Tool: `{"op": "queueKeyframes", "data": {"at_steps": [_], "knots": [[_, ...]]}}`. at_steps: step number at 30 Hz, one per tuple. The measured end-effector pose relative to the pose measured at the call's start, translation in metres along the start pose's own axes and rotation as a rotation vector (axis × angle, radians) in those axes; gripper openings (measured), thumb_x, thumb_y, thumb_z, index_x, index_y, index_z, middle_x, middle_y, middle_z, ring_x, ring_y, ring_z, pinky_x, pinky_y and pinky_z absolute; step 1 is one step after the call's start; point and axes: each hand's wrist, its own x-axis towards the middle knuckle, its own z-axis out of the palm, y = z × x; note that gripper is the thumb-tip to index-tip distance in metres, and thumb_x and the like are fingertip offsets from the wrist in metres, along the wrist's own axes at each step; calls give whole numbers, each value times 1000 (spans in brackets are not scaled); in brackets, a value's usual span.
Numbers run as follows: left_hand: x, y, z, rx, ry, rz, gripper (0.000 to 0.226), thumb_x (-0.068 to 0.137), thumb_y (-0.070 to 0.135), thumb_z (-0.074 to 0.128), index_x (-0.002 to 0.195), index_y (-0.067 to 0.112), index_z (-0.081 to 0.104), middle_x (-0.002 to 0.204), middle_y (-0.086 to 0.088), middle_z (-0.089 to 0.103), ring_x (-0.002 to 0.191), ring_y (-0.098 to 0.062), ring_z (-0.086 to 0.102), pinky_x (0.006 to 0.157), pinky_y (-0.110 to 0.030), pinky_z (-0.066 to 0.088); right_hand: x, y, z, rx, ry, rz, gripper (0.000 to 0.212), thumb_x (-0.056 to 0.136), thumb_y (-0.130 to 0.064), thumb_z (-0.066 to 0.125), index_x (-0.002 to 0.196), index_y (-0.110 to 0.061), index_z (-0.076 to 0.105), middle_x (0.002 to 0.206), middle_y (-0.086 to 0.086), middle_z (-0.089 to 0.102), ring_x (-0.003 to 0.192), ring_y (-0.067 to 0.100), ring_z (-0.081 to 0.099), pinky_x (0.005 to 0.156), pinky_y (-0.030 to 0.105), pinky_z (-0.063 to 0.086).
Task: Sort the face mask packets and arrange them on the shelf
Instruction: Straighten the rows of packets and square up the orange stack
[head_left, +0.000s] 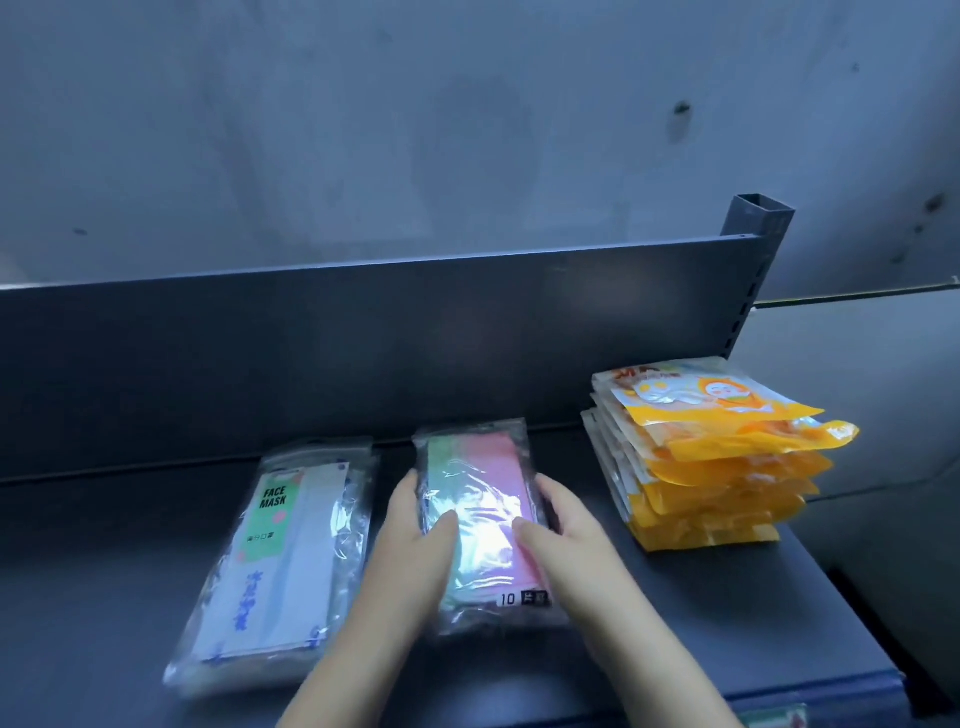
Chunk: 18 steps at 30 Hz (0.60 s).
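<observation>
The pink-and-green mask packet (480, 514) lies flat on the dark shelf (701, 613), in the middle of the row. I grasp it from both sides: my left hand (410, 525) curls round its left edge and my right hand (566, 525) round its right, thumbs on top. The film looks slick and crinkly, so I judge that a loose squeeze could let it slide askew, or nudge the white packet (280, 561) just beside it. The leaning stack of orange packets (711, 467) to the right could topple if bumped. The white packet's green label reads "FACE MASK"; my packet's near end shows "10". The other characters are too blurred to read.
</observation>
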Motion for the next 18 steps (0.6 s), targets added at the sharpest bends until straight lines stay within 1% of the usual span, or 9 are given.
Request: {"op": "queueKeyframes", "data": {"at_steps": [1,2,4,6,9,12,14,16,18], "knots": [[2,-1,-5,8,4,-4,68,101,24,53,162,36,25,151,19,41,137,-9,42,108,-28,31,3,2,1,31,11,3,68,79,-29,64,146,-31,53,134,-20,66,122,4,63,111,39,49],[4,-1,-8,7,10,-13,68,101,26,54,162,35,25,155,17,40,140,-11,42,110,-30,32,4,0,0,44,28,2,77,79,-32,63,154,-30,44,148,-16,56,133,6,55,117,41,42],[9,-3,-11,2,29,-24,68,101,29,55,163,34,25,164,13,36,147,-13,38,115,-32,31,8,-1,-3,64,50,-5,71,92,-27,63,158,-25,38,158,-11,43,143,9,44,122,42,35],[14,-3,-12,-26,33,-37,68,102,33,54,164,33,25,166,13,33,150,-14,36,113,-32,30,12,0,-5,101,55,8,60,101,-20,56,158,-23,38,161,-8,41,145,12,42,122,43,34],[13,-3,-10,-62,-20,-35,66,105,32,51,164,32,23,163,16,34,143,-10,38,110,-29,30,10,2,4,133,21,31,55,101,-21,54,154,-33,41,150,-8,55,131,10,58,113,39,46],[12,-9,-10,-55,-44,-38,65,106,35,48,165,35,19,168,14,28,149,-10,33,118,-32,28,7,5,14,143,-26,37,61,90,-31,56,150,-40,44,141,-16,62,124,10,64,112,40,48],[11,-10,-13,-66,-65,-44,63,107,40,44,164,38,17,168,15,27,153,-16,31,122,-39,27,7,5,12,154,-25,41,45,97,-27,57,137,-47,50,131,-25,64,121,5,64,109,34,49],[12,-10,-15,-80,-59,-47,62,107,43,43,164,40,20,165,17,30,155,-24,31,122,-45,28,8,5,7,169,9,28,48,99,-27,58,143,-42,51,140,-23,60,127,5,61,112,37,47],[12,-9,-17,-98,-46,-41,62,106,44,45,164,37,23,166,17,31,154,-18,31,122,-43,29,7,5,6,139,22,33,61,97,-32,59,155,-36,41,153,-20,48,137,8,53,118,42,40]]}}
